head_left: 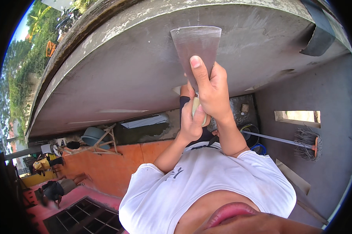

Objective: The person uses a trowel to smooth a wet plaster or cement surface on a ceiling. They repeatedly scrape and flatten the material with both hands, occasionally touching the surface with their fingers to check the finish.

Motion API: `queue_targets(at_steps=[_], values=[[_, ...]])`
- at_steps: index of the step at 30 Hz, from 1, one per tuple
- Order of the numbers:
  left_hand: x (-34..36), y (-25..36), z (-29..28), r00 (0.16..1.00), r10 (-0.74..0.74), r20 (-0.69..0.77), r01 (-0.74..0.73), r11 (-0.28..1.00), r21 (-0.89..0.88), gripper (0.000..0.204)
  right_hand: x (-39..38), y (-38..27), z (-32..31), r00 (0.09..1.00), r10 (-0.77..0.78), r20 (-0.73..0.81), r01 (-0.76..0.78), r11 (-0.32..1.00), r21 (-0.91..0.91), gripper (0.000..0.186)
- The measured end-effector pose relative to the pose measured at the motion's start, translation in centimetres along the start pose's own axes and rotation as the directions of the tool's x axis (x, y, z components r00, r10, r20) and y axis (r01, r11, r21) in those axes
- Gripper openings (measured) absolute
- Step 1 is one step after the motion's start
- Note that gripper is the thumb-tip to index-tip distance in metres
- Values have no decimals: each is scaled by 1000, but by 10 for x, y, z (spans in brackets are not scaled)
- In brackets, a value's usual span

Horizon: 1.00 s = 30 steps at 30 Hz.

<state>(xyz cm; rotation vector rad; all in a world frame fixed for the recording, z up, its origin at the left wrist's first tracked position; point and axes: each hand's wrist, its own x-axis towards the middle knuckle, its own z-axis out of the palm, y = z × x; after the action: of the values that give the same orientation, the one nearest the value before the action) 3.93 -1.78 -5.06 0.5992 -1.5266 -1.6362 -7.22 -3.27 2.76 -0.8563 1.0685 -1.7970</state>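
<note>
A putty knife (197,45) with a wide, flared metal blade and a pale cream handle points away from me toward the grey wall (125,70). My left hand (192,123) is wrapped round the handle. Higher up, my right hand (213,91) grips the base of the blade, its thumb pressed along the metal face. A small bit of residue shows at the left corner of the blade's edge. Whether that edge touches the wall I cannot tell. The handle is partly hidden by my fingers.
A mop (308,144) leans at the right, near a window opening (297,117). A dark flap (319,37) hangs from the wall's upper right. At the left are a grey-blue basin (94,137) by a wooden stand (105,142) and a bent-over person (57,190).
</note>
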Motion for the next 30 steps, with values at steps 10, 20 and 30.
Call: queue_targets(at_steps=[10, 20, 30], values=[[4, 3, 5, 999, 51, -16, -53, 993, -103, 32, 2, -5, 7, 999, -15, 32, 16, 999, -44, 41], [16, 27, 5, 995, 103, 19, -102, 993, -59, 30, 7, -25, 16, 996, -70, 55, 73, 996, -53, 42], [-33, -51, -6, 998, 3, -61, -13, 986, -168, 36, -23, 60, -7, 995, 98, 21, -86, 943, -320, 46]])
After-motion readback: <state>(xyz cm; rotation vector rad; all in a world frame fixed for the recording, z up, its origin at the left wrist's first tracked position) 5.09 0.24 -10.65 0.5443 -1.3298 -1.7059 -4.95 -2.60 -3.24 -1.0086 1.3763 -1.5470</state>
